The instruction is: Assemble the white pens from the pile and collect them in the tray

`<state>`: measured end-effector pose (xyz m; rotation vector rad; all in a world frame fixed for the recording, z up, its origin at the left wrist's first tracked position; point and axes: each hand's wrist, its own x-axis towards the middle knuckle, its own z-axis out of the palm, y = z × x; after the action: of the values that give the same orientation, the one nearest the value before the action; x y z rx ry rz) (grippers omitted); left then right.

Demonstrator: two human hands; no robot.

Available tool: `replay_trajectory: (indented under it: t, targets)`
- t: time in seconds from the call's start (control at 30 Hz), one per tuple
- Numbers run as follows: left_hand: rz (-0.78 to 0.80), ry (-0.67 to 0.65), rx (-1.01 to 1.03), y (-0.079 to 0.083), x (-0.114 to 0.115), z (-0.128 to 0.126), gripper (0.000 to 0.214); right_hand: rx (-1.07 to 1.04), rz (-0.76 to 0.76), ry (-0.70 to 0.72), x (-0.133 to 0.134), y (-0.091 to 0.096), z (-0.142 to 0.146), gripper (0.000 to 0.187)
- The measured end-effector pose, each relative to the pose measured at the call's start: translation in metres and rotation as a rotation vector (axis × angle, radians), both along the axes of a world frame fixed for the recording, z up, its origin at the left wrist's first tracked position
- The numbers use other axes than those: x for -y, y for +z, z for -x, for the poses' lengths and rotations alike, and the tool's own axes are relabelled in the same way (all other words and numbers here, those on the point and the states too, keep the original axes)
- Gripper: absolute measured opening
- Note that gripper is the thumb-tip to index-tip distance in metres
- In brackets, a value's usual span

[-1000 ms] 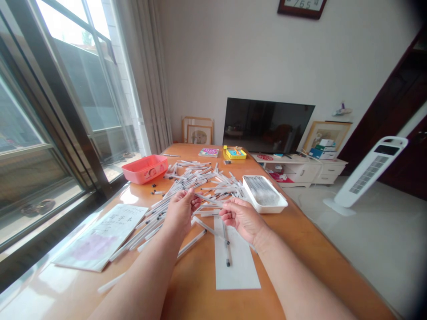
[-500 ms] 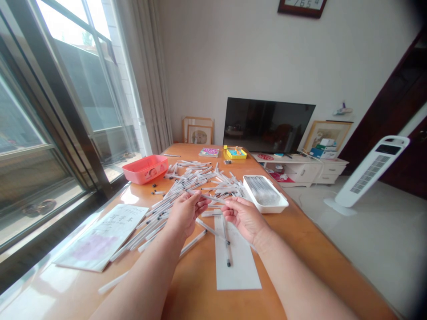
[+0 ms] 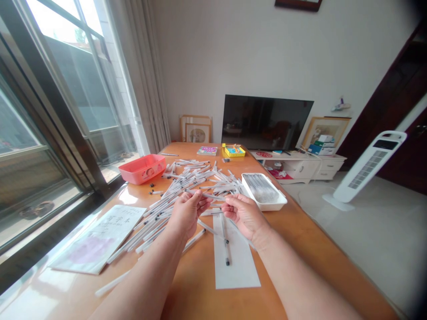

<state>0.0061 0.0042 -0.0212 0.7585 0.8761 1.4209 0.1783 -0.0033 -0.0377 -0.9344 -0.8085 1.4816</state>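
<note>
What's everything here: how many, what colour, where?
pens: many, white and black, tabletop
table: one, brown, centre
notebook: one, pale, table left
tub: one, pink, table left
tray: one, white, table right
paper: one, white, table front
book: one, pink, table back
carton: one, yellow, beside book
television: one, black, beyond table
cabinet: one, white, below television
fan: one, white, right floor
picture frames: three, light brown, beyond table
curtain: one, grey, left
window: one, dark frame, left
left hand: one, bare, holding a pen
right hand: one, bare, same pen
</note>
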Motion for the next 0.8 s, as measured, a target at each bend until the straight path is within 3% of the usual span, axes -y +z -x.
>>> replay_trajectory:
  t: [0.8]
  targets:
    - [-0.043,-0.031,-0.009,0.0022,0.0006,0.0049,0.024,0.000,-0.003,0.030,0.0014,0.0036,0.0001,0.017]
